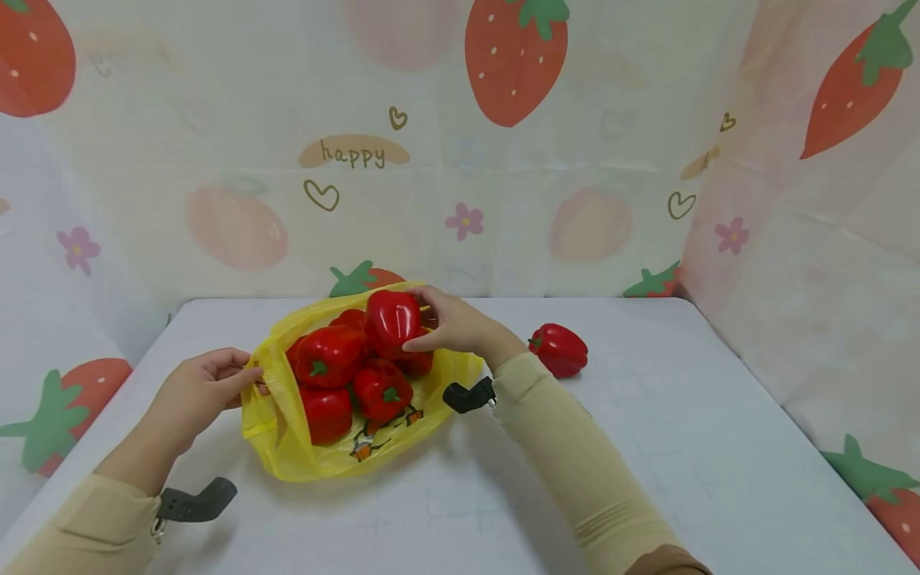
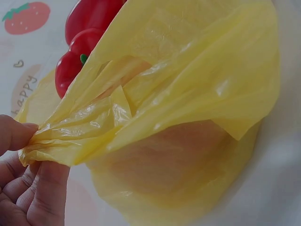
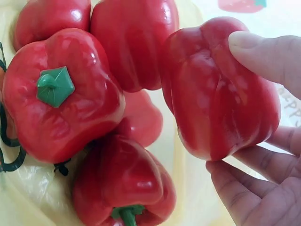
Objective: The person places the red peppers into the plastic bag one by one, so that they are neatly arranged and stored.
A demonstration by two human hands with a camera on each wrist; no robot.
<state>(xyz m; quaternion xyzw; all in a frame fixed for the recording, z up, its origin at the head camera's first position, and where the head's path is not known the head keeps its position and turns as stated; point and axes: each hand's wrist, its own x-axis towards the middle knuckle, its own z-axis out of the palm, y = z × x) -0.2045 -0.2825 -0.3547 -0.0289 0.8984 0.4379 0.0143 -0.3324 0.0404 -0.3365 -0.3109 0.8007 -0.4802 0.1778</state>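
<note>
A yellow plastic bag [image 1: 444,403] lies with its mouth spread on the table, several red bell peppers [image 1: 331,356] with green stems heaped in it. My left hand [image 1: 197,391] pinches the bag's left rim between thumb and fingers; the left wrist view shows the gathered plastic [image 2: 61,141] there. Over the far right of the heap, my right hand [image 1: 460,323] grips one red bell pepper [image 3: 221,89], thumb on one side and fingers on the other. In the right wrist view this pepper overlaps its neighbour in the bag.
Another red bell pepper [image 1: 559,350] lies on the white table [image 1: 683,447], right of the bag and beyond the right forearm. Behind the table hangs a strawberry-patterned cloth [image 1: 517,200], which continues along both sides. A dark wrist mount [image 1: 197,501] juts from each sleeve.
</note>
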